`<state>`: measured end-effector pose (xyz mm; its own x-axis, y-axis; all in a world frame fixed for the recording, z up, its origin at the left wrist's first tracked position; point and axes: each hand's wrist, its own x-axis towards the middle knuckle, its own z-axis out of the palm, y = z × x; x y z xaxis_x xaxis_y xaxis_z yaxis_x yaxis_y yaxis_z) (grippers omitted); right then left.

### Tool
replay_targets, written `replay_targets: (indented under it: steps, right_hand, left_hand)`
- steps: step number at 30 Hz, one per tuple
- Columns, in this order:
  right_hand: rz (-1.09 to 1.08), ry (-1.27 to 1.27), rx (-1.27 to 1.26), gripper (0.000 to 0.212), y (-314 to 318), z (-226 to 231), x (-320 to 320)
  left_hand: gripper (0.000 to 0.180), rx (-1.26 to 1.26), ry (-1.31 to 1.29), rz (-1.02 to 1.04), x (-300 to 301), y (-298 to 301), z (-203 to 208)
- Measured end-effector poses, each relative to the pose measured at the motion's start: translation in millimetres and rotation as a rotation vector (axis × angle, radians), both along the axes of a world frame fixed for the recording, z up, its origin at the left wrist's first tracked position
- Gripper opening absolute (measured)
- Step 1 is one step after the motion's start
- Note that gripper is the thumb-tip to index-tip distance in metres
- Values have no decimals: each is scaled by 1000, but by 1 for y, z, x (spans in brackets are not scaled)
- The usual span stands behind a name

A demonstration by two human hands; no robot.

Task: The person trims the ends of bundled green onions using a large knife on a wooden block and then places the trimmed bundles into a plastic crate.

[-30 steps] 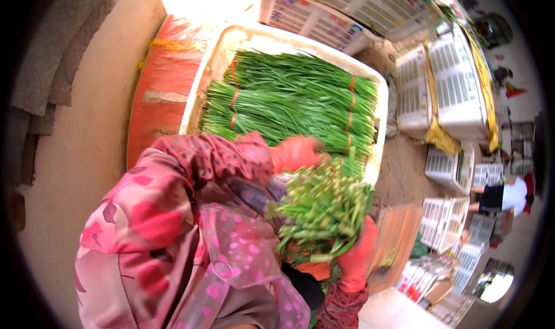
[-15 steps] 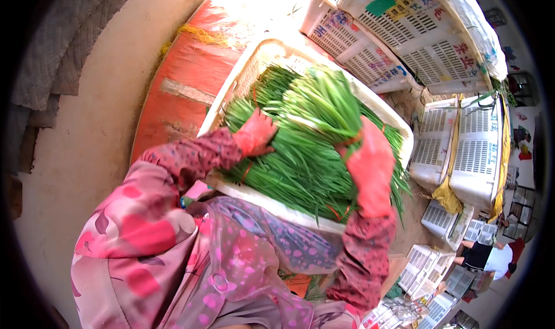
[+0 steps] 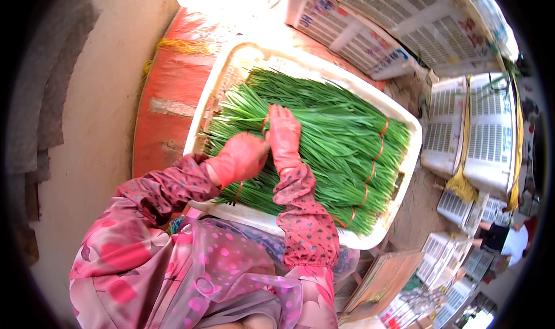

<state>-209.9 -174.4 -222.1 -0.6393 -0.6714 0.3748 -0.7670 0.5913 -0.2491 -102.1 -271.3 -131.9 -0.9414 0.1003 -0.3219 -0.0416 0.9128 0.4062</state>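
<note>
A white plastic crate holds bundles of long green chives, each tied with orange bands. Both my hands wear pink rubber gloves and press on the chives at the crate's left side. My left hand is curled, knuckles up, on a bundle near the crate's front left. My right hand lies flat with fingers together, right beside it, touching the greens. Whether either hand grips a bundle is not visible.
The crate rests on an orange sack. Stacks of white slatted crates stand behind and to the right. A person stands at the far right. A pale concrete floor lies to the left.
A bundle of chives I held near my body went into the crate. My hands then moved from spread apart on the greens to side by side at the crate's left.
</note>
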Motion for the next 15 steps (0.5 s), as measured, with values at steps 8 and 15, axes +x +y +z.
replay_targets:
  steps: [8,15]
  right_hand:
    - [158,-260,4,49,14,23,-16]
    - [-185,-117,201,51,49,34,-57]
  left_hand:
    - [57,-56,52,171,-93,-66,-50]
    - [39,-127,498,168,-60,-47,-59]
